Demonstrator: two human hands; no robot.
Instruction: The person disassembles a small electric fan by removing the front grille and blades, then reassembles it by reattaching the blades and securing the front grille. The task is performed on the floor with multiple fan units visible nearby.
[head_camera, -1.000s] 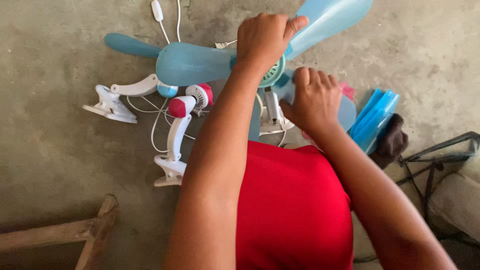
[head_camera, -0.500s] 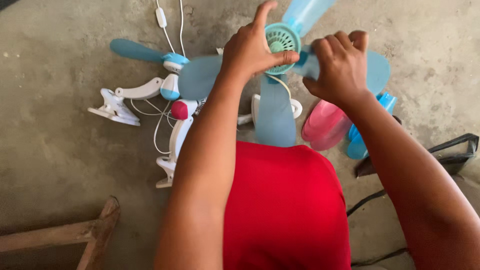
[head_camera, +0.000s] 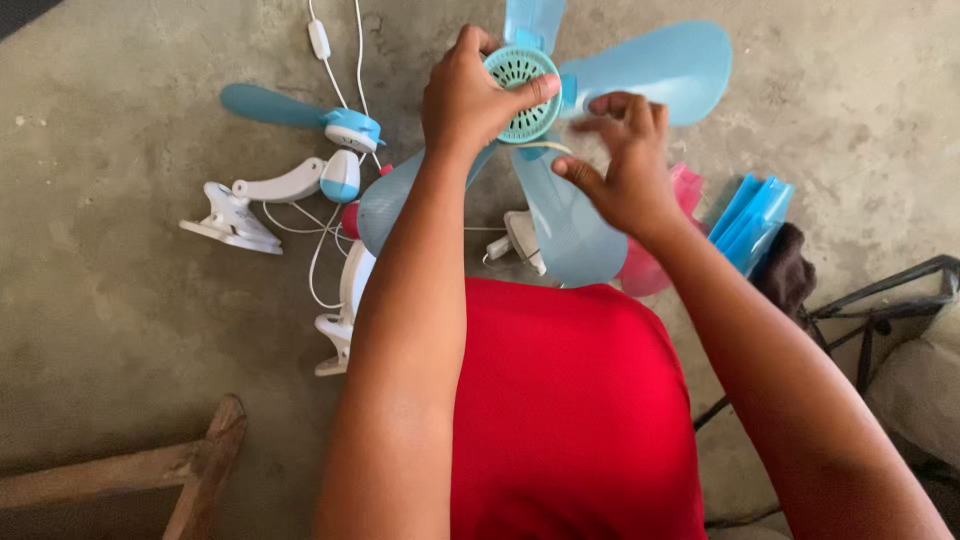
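Seated over a concrete floor (head_camera: 120, 330), I grip the teal vented hub (head_camera: 522, 82) of a small blue fan with my left hand (head_camera: 470, 95), fingers clamped around its rim. Since a second ago I have lifted the fan higher and turned it, so its pale blue blades (head_camera: 650, 70) now fan out at twelve and two o'clock. My right hand (head_camera: 620, 175) has come off the hub; its fingers hover apart and blurred just beside it, holding nothing, which suggests I am between turns on the hub. At nine o'clock lies a white clip-on fan body (head_camera: 265, 195) with one blue blade, its cord (head_camera: 335, 60) running away at eleven. At three o'clock sit flat blue blades in a stack (head_camera: 752, 220) and a pink part (head_camera: 655, 265). No labels are legible.
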